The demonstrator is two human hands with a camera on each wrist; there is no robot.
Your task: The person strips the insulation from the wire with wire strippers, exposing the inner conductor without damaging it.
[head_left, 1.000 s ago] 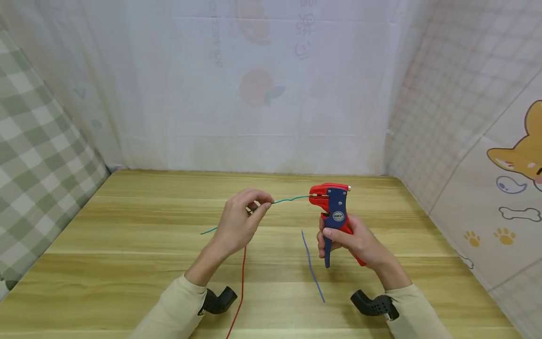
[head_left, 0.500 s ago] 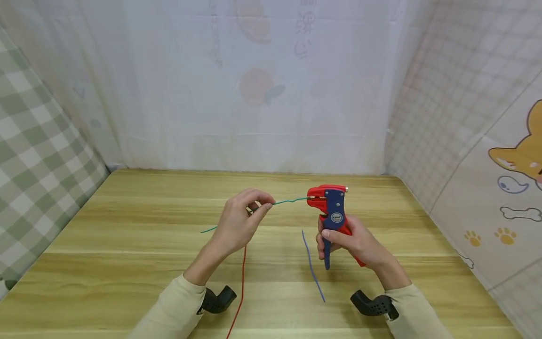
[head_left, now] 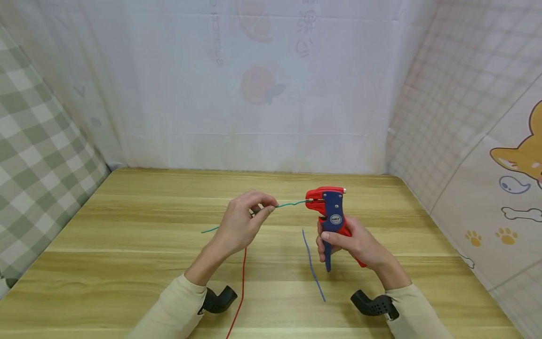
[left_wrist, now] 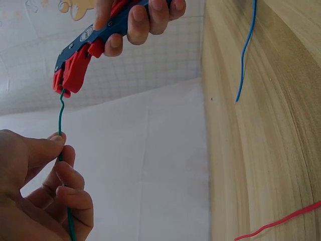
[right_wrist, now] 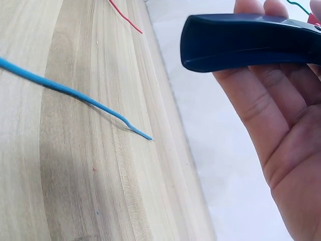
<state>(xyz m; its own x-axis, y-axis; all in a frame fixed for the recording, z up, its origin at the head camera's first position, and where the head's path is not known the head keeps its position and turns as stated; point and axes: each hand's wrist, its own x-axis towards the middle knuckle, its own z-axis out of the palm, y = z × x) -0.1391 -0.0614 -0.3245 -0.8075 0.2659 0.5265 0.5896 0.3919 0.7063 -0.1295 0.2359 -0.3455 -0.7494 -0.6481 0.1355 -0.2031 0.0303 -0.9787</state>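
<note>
My left hand pinches a green wire between thumb and forefinger, its tail trailing out behind the palm to the left. The wire's far end sits in the red nose of a wire stripper, which is red and dark blue. Around the stripper's handles curl the fingers of my right hand, held above the table. In the left wrist view the slightly kinked green wire runs from the fingertips to the stripper's jaws. One dark blue handle fills the top of the right wrist view.
On the wooden table lie a blue wire, between the two hands, and a longer red wire below the left hand, running off the front edge of view. A white curtain hangs behind the table.
The stripper has shifted slightly left and down, nearer my left hand, with the green wire's end still in its nose. My left hand has moved a touch to the right.
</note>
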